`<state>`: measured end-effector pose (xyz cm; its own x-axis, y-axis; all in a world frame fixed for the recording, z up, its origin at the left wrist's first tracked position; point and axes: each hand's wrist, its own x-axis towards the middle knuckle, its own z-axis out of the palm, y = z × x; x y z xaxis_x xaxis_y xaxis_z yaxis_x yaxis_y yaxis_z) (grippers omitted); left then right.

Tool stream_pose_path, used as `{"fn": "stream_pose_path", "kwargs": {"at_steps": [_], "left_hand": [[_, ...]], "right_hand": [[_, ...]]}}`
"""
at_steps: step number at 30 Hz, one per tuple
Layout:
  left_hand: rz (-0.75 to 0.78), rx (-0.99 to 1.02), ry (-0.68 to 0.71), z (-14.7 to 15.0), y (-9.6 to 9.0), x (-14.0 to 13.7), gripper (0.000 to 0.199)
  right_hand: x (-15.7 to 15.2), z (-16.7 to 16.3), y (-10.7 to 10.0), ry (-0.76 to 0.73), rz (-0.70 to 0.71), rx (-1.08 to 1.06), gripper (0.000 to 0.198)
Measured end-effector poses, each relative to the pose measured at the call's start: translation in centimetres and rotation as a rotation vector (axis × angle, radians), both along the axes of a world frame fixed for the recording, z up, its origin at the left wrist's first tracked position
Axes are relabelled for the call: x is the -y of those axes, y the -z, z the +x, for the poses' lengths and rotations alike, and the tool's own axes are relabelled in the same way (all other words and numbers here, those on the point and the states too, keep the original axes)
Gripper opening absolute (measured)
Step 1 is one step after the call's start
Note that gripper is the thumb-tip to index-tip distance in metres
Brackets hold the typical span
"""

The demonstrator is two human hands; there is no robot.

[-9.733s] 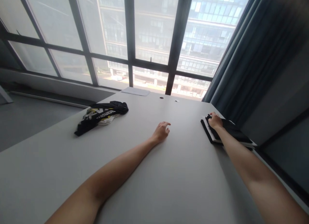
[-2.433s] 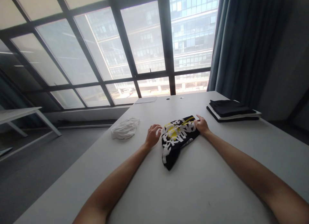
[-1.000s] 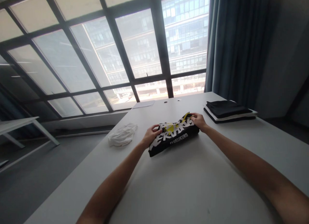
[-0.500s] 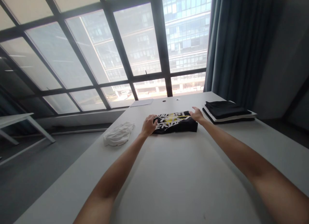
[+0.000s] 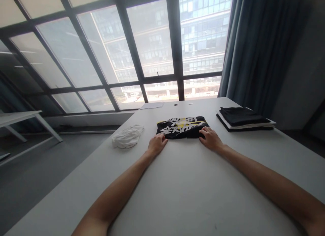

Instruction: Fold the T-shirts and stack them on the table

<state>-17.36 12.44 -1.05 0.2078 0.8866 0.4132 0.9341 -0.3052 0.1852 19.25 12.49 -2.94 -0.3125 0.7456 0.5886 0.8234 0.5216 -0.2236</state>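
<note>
A black T-shirt (image 5: pixel 182 127) with white lettering and a yellow print lies folded into a flat bundle on the white table (image 5: pixel 177 181). At its near left corner, my left hand (image 5: pixel 156 143) is closed with curled fingers on the edge of the cloth. My right hand (image 5: pixel 210 137) grips the near right corner, fingertips over the top of the fabric and the thumb at the front edge. The undersides of both hands are hidden.
To the left lies a crumpled white cloth (image 5: pixel 128 136). A stack of folded black and white clothes (image 5: pixel 245 118) sits at the right. A pale flat sheet (image 5: pixel 152 105) is at the far edge, before the windows. Another table (image 5: pixel 19 117) stands further left.
Both hands have moved from the shirt's sides to its near corners, the right one coming toward me. The shirt's printed top now lies flatter, and the view has shifted slightly.
</note>
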Motion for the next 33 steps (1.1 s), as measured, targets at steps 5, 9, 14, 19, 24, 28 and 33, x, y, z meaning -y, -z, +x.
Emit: {"fn": "stream_pose_path", "kwargs": {"at_steps": [5, 9, 14, 19, 24, 28, 33], "left_hand": [[0.085, 0.043, 0.173, -0.6, 1.7, -1.2, 0.048], [0.112, 0.07, 0.196, -1.0, 2.3, -1.8, 0.057], [0.125, 0.055, 0.168, -1.0, 2.3, -1.9, 0.054], [0.101, -0.003, 0.0, -0.6, 1.2, -0.9, 0.043], [0.014, 0.057, -0.209, 0.0, -0.1, 0.4, 0.032], [-0.116, 0.104, -0.264, 0.1, 0.0, 0.3, 0.038], [-0.11, 0.258, -0.177, 0.0, 1.1, -1.3, 0.049]], "right_hand": [[-1.6, 0.6, 1.6, 0.1, -0.061, -0.039, 0.026], [-2.1, 0.8, 1.3, 0.054, -0.107, -0.13, 0.02], [-2.1, 0.6, 0.0, -0.112, -0.088, -0.463, 0.022], [-0.9, 0.6, -0.6, -0.216, -0.089, -0.523, 0.022], [-0.1, 0.7, -0.8, -0.3, -0.097, -0.33, 0.026], [0.0, 0.4, -0.5, -0.183, -0.085, -0.202, 0.035], [1.5, -1.4, -0.2, -0.254, -0.256, -0.08, 0.042]]}}
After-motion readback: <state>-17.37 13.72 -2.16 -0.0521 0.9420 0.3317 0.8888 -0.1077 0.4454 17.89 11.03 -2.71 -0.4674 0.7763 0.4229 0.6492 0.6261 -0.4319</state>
